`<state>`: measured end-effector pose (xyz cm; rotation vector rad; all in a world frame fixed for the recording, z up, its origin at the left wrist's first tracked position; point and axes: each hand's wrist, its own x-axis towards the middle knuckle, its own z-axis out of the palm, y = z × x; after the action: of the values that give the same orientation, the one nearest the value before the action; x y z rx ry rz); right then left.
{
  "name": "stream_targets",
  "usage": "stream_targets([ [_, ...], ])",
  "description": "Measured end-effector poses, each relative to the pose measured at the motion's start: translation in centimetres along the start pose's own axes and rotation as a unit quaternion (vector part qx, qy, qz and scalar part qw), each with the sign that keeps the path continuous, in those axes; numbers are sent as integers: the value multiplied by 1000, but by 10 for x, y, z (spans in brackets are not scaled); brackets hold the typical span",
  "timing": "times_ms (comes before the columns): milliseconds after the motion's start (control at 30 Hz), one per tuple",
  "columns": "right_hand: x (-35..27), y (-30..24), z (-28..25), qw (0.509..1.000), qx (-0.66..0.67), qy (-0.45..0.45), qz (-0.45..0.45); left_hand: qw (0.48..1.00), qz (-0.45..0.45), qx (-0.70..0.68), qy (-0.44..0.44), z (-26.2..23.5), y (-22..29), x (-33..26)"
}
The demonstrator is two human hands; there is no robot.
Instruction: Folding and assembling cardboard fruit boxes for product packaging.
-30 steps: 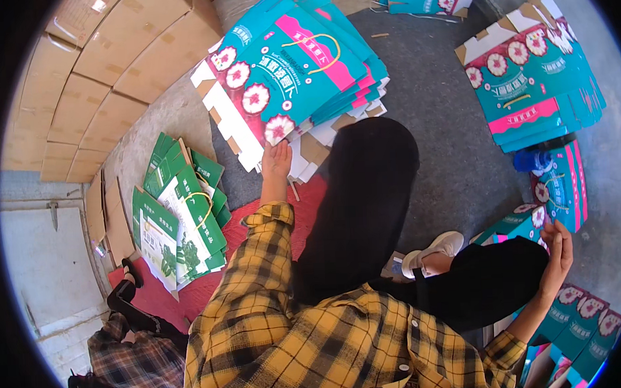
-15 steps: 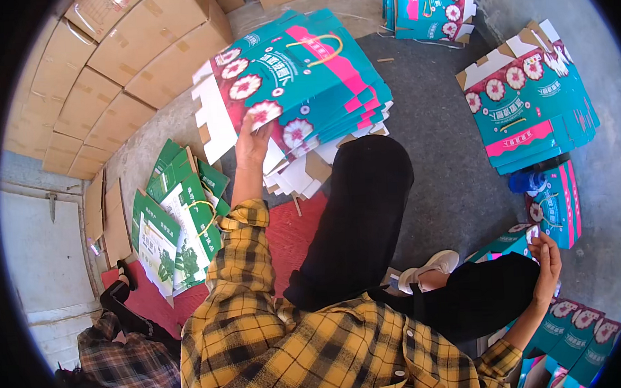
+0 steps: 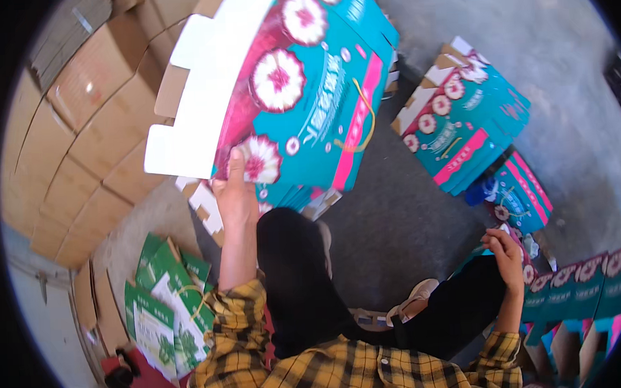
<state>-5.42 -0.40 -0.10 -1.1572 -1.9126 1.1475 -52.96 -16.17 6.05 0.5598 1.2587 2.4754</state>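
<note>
Now we see our left hand with fingers closed on the lower edge of a flat teal carton, long axis pointing away; our right hand, fingers curled, touches folded cartons.

My left hand holds the flat teal carton up by its lower edge, and that sheet blocks everything above and ahead of my fingers, with the stacked brown boxes walling off the side to their left. Between my two hands I see a bare strip of grey floor, the one open passage. My right hand is hemmed in by the teal carton piles beyond its fingers and the upright cartons just to their right.
</note>
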Motion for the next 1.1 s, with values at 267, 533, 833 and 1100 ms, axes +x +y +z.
stream_targets([
  [267, -15, -1, -15, 988, -142, 42, -52, 988, -56, -6, -146, 105, -70, -16],
  [533, -27, -3, -26, 980, -171, 90, -39, 951, -155, 16, -268, 118, -116, -35],
  [833, 29, -16, -46, 970, 23, 202, -134, 921, -196, 28, -337, 104, -121, -42],
  [1100, 86, -24, -51, 965, 222, 137, 22, 909, -227, 32, -348, 94, -138, -49],
])
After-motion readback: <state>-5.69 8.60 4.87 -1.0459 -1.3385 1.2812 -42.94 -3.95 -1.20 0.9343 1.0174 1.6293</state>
